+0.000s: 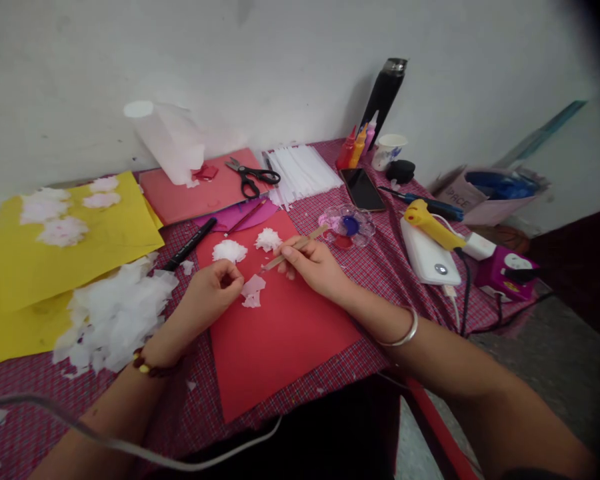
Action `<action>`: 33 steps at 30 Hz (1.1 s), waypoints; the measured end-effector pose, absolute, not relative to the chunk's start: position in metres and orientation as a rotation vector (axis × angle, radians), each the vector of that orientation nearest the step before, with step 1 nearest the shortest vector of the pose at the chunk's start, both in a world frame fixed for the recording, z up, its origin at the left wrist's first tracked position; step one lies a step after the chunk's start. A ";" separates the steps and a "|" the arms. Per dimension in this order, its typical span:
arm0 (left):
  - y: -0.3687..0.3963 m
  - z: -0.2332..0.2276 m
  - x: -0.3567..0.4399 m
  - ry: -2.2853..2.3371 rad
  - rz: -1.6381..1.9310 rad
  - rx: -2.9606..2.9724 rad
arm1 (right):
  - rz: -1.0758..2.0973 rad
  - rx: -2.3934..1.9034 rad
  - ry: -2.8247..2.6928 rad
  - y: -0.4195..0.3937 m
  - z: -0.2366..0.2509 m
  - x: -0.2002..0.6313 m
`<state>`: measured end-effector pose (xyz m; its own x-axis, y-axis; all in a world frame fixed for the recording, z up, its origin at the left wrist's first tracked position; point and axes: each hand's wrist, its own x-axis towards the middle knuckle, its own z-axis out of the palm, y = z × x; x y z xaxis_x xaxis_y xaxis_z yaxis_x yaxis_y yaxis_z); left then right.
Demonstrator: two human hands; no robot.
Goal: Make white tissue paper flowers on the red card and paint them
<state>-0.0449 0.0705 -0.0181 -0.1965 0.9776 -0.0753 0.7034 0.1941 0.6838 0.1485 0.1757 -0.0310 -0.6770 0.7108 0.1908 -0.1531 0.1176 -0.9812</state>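
My right hand grips a slim, pale-handled paintbrush, its narrow tip pointing down toward the red paper. Thumb and forefinger of my left hand are pinched together over that sheet; what they hold, if anything, I cannot make out. Between the hands lies a torn piece of pale pink paper, close to the left fingertips. Two ruffled white paper clumps, a left one and a right one, sit on the upper part of the sheet. A clear flower-shaped palette with pink, blue and red paint is beyond my right hand.
Torn white paper is heaped at left beside yellow sheets. Behind lie a black marker, scissors and white strips. At right are a phone, glue gun, power bank and cables.
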 end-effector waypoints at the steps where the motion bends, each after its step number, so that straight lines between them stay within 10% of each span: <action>1: 0.070 -0.019 -0.045 1.984 0.698 1.608 | 1.640 -0.551 -1.731 0.176 -0.031 0.149; 33: 0.071 -0.031 -0.037 1.960 0.813 1.700 | 1.603 -0.640 -1.707 0.172 -0.031 0.147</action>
<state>-0.0370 0.0714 -0.0313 -0.1650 0.9843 0.0621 0.7391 0.0817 0.6686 0.1468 0.1715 -0.0313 -0.6336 0.7580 0.1548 -0.1072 0.1122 -0.9879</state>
